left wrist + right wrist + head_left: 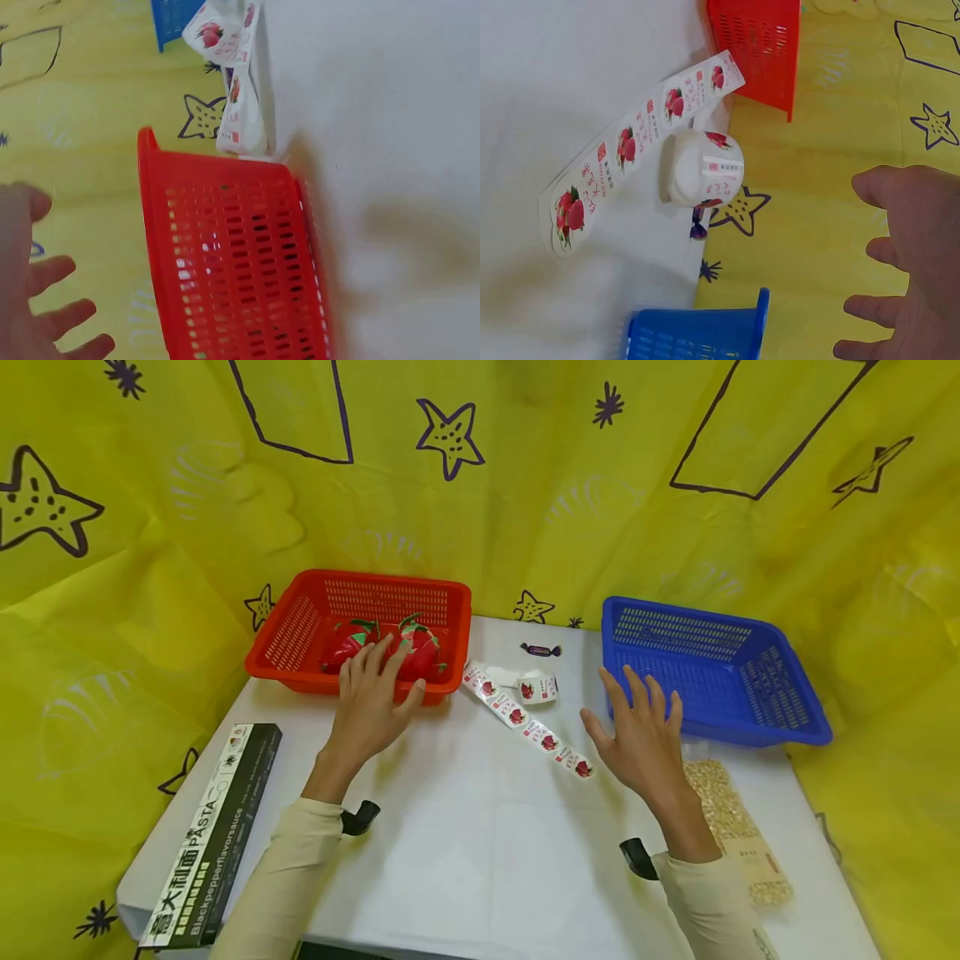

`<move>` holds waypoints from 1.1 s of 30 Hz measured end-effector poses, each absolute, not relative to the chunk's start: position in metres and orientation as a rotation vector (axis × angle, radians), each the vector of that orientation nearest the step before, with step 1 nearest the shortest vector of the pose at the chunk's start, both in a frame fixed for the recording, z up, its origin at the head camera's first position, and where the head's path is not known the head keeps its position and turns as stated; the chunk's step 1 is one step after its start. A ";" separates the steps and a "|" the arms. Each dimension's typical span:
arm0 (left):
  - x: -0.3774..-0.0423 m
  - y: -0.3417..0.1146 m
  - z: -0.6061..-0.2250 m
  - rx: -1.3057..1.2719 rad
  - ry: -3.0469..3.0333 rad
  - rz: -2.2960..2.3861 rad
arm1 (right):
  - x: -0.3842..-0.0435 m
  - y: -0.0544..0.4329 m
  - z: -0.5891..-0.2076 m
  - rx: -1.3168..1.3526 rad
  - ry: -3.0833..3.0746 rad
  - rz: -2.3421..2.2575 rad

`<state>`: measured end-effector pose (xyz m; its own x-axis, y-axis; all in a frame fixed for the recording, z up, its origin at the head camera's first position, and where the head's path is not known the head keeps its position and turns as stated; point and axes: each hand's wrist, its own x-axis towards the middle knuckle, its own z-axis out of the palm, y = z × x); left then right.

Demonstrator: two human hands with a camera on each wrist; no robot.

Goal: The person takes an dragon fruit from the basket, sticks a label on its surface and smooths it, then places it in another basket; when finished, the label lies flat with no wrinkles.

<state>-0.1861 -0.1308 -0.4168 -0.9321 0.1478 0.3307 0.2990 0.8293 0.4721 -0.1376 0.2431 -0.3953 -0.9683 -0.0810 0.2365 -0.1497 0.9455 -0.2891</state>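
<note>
My left hand [375, 697] hovers over the near rim of a red basket [288, 675], fingers spread and holding nothing. Two red dragon fruits [425, 653] with green tips lie inside that basket, partly covered by the fingers in the head view. To the right, my right hand [641, 739] is held above the table with its fingers apart, near the front left corner of a blue basket [697, 727]. Between the hands stretches a strip of dragon fruit stickers [517, 717], its rolled end [709, 171] standing behind it.
A wrapped candy [541, 650] lies toward the back of the white table [480, 860]. The pasta box [213, 835] is at the left edge. Under the right forearm is a clear bag of pale grains [723, 802]. A yellow patterned curtain [517, 510] hangs behind the baskets.
</note>
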 end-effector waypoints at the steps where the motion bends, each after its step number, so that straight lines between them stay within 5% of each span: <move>1: -0.186 -0.134 -0.417 -0.310 -2.687 -0.832 | -0.138 0.243 -0.395 0.173 -2.879 0.451; 20: -0.182 -0.182 -0.447 0.546 -2.361 -1.761 | -0.142 0.240 -0.397 0.199 -2.873 0.433; 33: -0.188 -0.187 -0.462 0.536 -2.007 -2.304 | -0.142 0.234 -0.398 0.202 -2.883 0.437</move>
<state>-0.1876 -0.1865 -0.4617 -0.9396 -0.2526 -0.2309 -0.1941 -0.1623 0.9675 -0.1422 0.2344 -0.3980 -0.9668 -0.1022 0.2341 -0.1670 0.9463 -0.2767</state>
